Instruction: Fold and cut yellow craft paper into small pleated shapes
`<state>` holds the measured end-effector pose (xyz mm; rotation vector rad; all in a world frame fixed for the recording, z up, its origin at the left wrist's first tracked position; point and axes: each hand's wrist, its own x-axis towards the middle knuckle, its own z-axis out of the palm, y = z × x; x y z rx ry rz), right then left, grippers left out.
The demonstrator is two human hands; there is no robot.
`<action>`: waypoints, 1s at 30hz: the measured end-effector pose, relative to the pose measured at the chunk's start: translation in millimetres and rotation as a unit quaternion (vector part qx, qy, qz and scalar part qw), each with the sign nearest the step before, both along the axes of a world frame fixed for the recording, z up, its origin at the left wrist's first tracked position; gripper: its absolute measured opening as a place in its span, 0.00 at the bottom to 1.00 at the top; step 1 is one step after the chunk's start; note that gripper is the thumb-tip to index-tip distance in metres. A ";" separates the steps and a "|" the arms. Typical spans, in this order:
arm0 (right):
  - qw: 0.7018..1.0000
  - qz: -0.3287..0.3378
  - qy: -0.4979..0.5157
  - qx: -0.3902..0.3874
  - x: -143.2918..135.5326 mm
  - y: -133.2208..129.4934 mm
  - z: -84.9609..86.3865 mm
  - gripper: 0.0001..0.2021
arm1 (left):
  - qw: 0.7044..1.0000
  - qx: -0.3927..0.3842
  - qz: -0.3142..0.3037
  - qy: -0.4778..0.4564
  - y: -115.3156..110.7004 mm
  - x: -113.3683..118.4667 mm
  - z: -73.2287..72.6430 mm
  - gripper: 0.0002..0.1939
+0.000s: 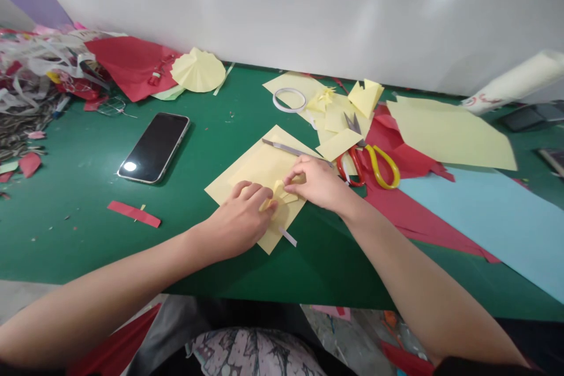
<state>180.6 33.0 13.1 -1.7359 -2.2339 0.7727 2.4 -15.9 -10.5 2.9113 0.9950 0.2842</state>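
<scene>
Both hands work over a pale yellow sheet (247,167) on the green table. Between them lies a small folded piece of yellow paper (284,192). My left hand (247,217) rests on the sheet with curled fingers, thumb and fingertips at the left side of the folded piece. My right hand (315,182) pinches the upper right part of that piece between thumb and forefinger. A slim metal craft knife (286,147) lies along the sheet's far edge, its lower end near my right hand. A short white strip (288,237) sticks out at the sheet's near edge.
Scissors (381,167) with red and yellow handles lie right of my right hand. Beyond are a tape roll (289,100) and yellow scraps. A phone (154,148) and a red strip (134,214) lie left. Red paper (405,205) and a blue sheet (493,217) spread right.
</scene>
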 end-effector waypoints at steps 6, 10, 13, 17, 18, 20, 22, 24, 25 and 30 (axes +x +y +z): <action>0.991 -0.055 0.065 -0.100 -8.0 -9.7 6.9 0.07 | 1.000 -0.001 0.005 0.005 -0.1 1.1 -0.3 0.10; 0.978 -0.055 0.109 -0.167 -8.5 -7.4 1.1 0.09 | 1.000 -0.001 0.000 0.009 -0.3 2.3 0.8 0.10; 0.977 -0.067 0.112 -0.166 -8.0 -3.9 -7.1 0.11 | 1.000 0.004 -0.003 0.003 -0.2 2.0 -0.1 0.11; 0.966 -0.091 0.151 -0.187 -8.3 -1.9 -14.1 0.08 | 1.000 0.000 -0.005 -0.004 0.2 1.3 -0.8 0.12; 0.963 -0.094 0.161 -0.194 -8.2 -1.7 -15.0 0.07 | 1.000 -0.001 -0.004 -0.007 0.3 1.2 -0.7 0.12; 0.958 -0.099 0.178 -0.204 -7.8 -1.3 -16.3 0.07 | 1.000 -0.003 -0.004 -0.010 0.2 0.9 -0.2 0.11; 0.950 -0.105 0.195 -0.219 -7.2 -0.7 -17.1 0.07 | 1.000 -0.008 -0.003 -0.009 0.0 0.6 0.5 0.10; 0.941 -0.112 0.209 -0.240 -6.9 -0.2 -16.7 0.07 | 1.000 -0.012 -0.001 -0.009 -0.2 0.4 1.1 0.10; 0.937 -0.116 0.215 -0.248 -7.0 -0.2 -15.8 0.07 | 1.000 -0.014 0.001 -0.010 -0.1 0.4 1.4 0.10; 0.914 -0.134 0.252 -0.287 -9.1 -1.8 -8.6 0.08 | 1.000 -0.015 -0.007 -0.014 1.3 0.6 2.3 0.11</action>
